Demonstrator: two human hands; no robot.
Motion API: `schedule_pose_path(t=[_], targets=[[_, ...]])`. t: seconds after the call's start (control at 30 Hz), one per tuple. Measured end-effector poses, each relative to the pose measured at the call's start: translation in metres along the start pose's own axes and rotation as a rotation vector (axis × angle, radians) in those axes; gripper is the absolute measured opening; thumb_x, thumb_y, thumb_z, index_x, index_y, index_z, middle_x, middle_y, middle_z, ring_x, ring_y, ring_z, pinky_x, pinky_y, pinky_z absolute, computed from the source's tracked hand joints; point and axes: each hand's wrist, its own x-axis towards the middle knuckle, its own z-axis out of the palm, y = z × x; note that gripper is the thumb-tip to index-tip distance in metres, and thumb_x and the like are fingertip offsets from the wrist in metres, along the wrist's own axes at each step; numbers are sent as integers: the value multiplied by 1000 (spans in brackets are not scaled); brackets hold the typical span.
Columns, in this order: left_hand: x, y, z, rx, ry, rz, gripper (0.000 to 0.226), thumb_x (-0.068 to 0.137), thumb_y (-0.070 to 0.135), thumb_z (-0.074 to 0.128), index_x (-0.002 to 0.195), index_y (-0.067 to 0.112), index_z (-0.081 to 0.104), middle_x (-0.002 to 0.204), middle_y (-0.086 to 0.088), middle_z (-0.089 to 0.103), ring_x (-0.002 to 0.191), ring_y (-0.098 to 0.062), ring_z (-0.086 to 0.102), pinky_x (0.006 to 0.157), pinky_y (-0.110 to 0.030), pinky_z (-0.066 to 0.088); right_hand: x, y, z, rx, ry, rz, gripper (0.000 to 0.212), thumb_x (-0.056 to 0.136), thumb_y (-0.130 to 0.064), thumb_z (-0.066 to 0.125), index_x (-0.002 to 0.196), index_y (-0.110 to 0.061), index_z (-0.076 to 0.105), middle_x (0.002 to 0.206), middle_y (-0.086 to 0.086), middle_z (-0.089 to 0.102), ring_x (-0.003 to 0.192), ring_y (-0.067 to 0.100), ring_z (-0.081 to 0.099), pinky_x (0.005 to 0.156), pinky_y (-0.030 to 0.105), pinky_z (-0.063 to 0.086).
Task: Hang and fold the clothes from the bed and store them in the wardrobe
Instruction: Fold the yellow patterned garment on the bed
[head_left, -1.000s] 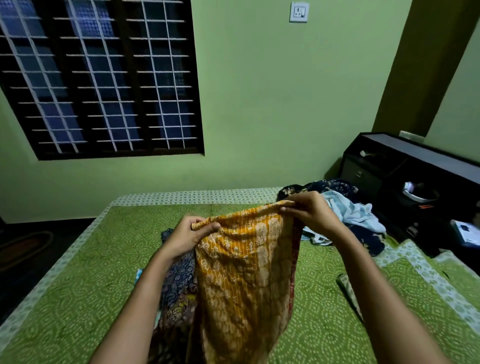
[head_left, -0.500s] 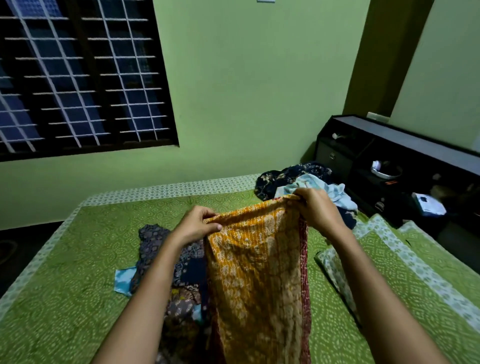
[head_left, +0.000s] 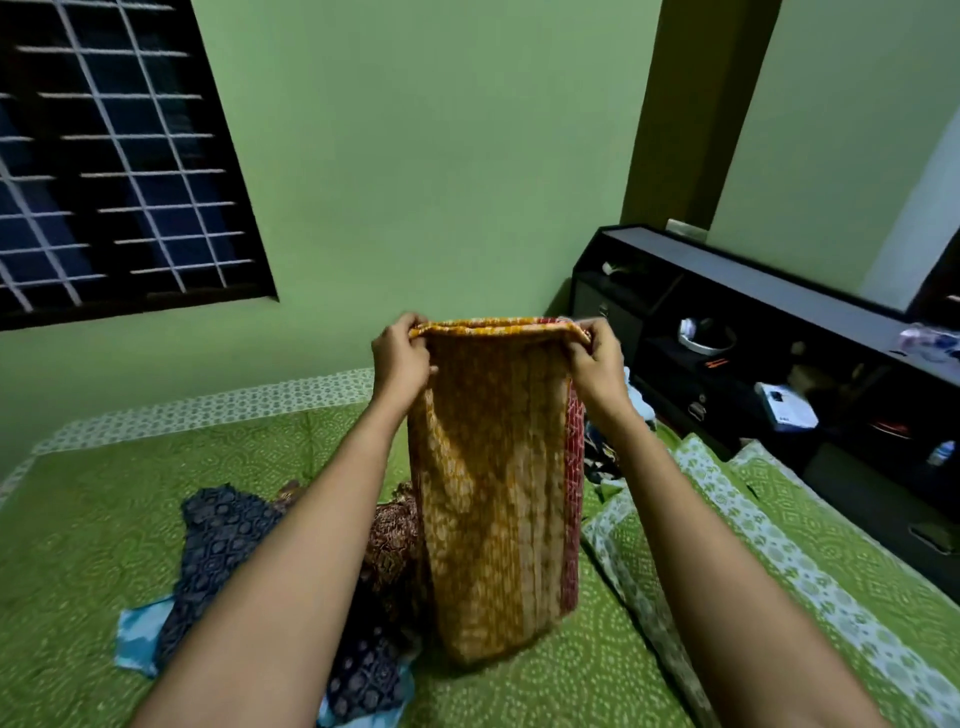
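Left hand and right hand are both raised in front of the person, and each one pinches a top corner of the cloth with curled fingers and thumb. The cloth is orange-yellow with a pale print, and a red strip runs along its right edge. It hangs in the air over the bed, between the two forearms. Its top edge runs level from one hand to the other and looks doubled over into a thick rim. Its long axis goes straight down from there, so the narrow side is on top. The lower end comes close to the green sheet, but I cannot tell if it touches. Under the left forearm a dark blue garment lies spread on the bed, with a light blue piece under its near edge. A brown garment lies just beside the hanging cloth and is partly hidden by it. Behind the right wrist a small pile of dark and pale blue clothes shows, mostly covered by the arm. Two green pillows lie at the right side of the bed, against a black shelf unit. On its shelves stand small things, among them a white box and a bottle; the others are too dark to name. A barred window is in the green wall at the left.
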Motion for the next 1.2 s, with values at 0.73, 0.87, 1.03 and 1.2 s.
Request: schedule_pose_path(t=[0.73, 0.87, 1.03, 1.2], targets=[[-287, -262, 36, 39, -361, -578, 29, 93, -10, 40, 111, 2, 59, 99, -16, 63, 35, -3, 56, 63, -35, 55, -304, 211, -65, -197, -265, 438, 28, 86, 10, 56, 80, -17, 54, 66, -11, 50, 56, -7, 50, 56, 12, 35], [-377, -313, 20, 63, -379, -681, 22, 92, -10, 45, 99, 5, 61, 74, -7, 64, 35, -1, 55, 60, -32, 55, -392, 263, -75, -274, -351, 529, 16, 88, 4, 58, 101, -4, 61, 93, 7, 67, 85, 10, 64, 75, 24, 49], [-451, -357, 8, 88, -425, -718, 29, 89, -13, 47, 81, 11, 61, 77, -7, 65, 36, -2, 57, 55, -30, 55, -469, 293, -85, -348, -370, 629, 19, 90, 1, 57, 108, 2, 61, 103, 10, 67, 94, 20, 63, 75, 24, 49], [-510, -382, -5, 161, -439, -831, 27, 87, -10, 54, 77, 13, 60, 96, -8, 62, 40, -2, 59, 58, -30, 55, -530, 320, -90, -383, -475, 740, 17, 91, 3, 55, 107, 5, 60, 106, 19, 65, 103, 29, 62, 93, 45, 48]])
